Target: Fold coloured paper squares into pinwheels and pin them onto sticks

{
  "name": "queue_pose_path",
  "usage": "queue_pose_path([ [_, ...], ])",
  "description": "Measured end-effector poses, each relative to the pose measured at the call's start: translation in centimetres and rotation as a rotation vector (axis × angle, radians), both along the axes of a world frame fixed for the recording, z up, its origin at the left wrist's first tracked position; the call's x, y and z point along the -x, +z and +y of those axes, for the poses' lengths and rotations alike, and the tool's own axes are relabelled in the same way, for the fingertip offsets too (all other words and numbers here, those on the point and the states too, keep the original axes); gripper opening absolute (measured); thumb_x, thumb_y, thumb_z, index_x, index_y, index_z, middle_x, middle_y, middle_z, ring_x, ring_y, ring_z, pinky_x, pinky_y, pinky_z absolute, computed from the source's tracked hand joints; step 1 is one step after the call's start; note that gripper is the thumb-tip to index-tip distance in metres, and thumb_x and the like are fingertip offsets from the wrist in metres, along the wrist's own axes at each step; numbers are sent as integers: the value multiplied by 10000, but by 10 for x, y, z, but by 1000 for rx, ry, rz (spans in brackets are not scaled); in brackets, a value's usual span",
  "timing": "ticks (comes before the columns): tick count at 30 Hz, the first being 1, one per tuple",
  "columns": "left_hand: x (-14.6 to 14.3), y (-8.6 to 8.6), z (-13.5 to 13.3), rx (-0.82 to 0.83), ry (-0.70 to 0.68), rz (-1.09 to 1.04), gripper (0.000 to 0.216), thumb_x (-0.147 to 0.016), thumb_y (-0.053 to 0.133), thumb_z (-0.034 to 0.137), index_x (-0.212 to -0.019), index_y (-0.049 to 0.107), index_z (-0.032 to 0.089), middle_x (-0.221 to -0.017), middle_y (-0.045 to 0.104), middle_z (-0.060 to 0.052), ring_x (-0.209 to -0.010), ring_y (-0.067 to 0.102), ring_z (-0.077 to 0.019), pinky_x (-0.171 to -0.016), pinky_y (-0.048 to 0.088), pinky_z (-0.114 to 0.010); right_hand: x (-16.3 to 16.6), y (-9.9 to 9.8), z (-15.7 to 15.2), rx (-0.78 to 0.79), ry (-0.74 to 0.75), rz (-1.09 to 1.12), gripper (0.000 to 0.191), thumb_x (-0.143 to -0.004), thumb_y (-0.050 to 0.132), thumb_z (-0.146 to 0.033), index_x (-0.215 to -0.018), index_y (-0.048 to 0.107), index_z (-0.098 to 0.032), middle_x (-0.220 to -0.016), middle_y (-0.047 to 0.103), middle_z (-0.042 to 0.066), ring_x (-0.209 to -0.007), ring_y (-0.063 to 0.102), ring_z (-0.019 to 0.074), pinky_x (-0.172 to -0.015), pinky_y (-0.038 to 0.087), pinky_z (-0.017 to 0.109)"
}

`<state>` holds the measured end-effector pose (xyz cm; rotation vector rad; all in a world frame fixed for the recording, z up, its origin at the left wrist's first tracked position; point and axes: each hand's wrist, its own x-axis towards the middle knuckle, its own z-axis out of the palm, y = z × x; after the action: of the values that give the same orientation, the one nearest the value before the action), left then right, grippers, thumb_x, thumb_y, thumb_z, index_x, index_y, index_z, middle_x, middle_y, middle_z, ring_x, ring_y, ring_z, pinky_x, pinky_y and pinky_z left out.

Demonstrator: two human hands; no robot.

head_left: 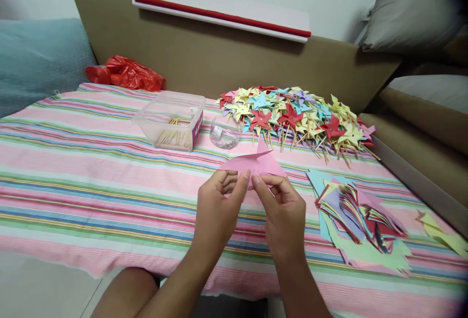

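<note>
A pink paper pinwheel blade is pinched between both hands above the striped cloth. My left hand grips its near left edge between thumb and fingers. My right hand is closed on the near right part, its thumb beside the left thumb. One pointed flap of the paper stands up at the far side. Beyond the hands sits a round clear container with small metal pieces in it. To its left, a clear plastic box holds short wooden sticks.
Many finished paper pinwheels on sticks lie heaped at the back right. A stack of cut coloured paper lies right of my hands, with a yellow paper piece farther right. A red plastic bag rests at the back left.
</note>
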<state>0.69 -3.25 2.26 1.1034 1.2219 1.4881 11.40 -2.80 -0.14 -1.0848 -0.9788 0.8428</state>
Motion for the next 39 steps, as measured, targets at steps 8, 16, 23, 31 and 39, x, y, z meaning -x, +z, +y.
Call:
queue_pose_path([
  [8,-1,0,-1,-12,-8,-24,241,-854,740,381,-786,658,165,-694,685,4,-705,671,-139,-623,500,-218,2,0,0,2,-20,12,177,-763,841,-351,-805,752,-204,-849,655,14,-763,656,154,-720,545,306],
  [16,-1,1,0,0,-16,-33,251,-855,742,385,-788,650,161,-689,674,13,-689,649,-120,-621,494,-203,1,1,-1,6,-31,-9,177,-754,846,-347,-793,752,-202,-861,659,20,-767,654,154,-722,545,304],
  [23,-1,0,-1,0,-25,-82,234,-848,753,353,-763,649,162,-652,637,28,-670,641,-108,-613,485,-192,2,0,-1,-7,-38,3,187,-747,848,-350,-800,753,-198,-851,649,20,-758,651,154,-710,554,303],
  [31,-1,0,-1,13,-59,-123,251,-843,759,354,-783,618,155,-682,634,17,-644,578,-97,-589,452,-197,5,-2,-1,-19,-4,68,218,-748,853,-332,-789,701,-182,-836,639,16,-764,653,149,-703,546,283],
  [39,8,9,2,-13,-21,-91,318,-860,731,321,-784,448,200,-618,508,73,-574,438,-72,-522,343,-184,-8,7,2,-121,-29,310,410,-792,839,-345,-1081,555,-289,-1103,647,-11,-935,654,139,-800,547,283],
])
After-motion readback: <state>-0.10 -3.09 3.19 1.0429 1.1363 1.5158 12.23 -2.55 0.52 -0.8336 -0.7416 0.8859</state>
